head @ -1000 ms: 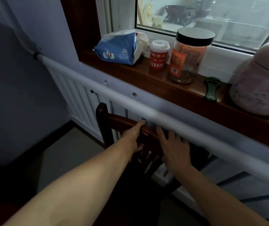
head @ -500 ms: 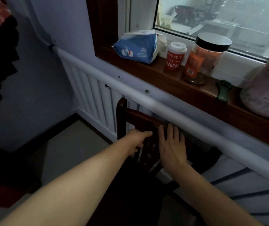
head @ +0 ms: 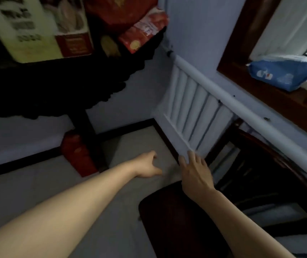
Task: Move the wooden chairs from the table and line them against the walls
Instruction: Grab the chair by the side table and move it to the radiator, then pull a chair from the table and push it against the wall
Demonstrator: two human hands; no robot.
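A dark wooden chair (head: 176, 216) stands at the lower right with its backrest (head: 272, 157) against the white radiator (head: 191, 107) under the window sill. My left hand (head: 147, 165) hovers over the grey floor to the left of the chair, fingers loosely curled and holding nothing. Just above the front of the seat, my right hand (head: 195, 170) is spread flat with fingers apart, off the backrest and gripping nothing.
A dark table (head: 59, 86) with boxes and red packets fills the upper left, its leg (head: 87, 135) beside a red bottle-like object (head: 78, 151) on the floor. A blue tissue pack (head: 283, 71) lies on the wooden sill (head: 272, 97). A white pipe (head: 232, 97) runs along the wall.
Both hands have let go of the chair's backrest and drawn back to the left. The view has swung left toward the room corner and the dark table.
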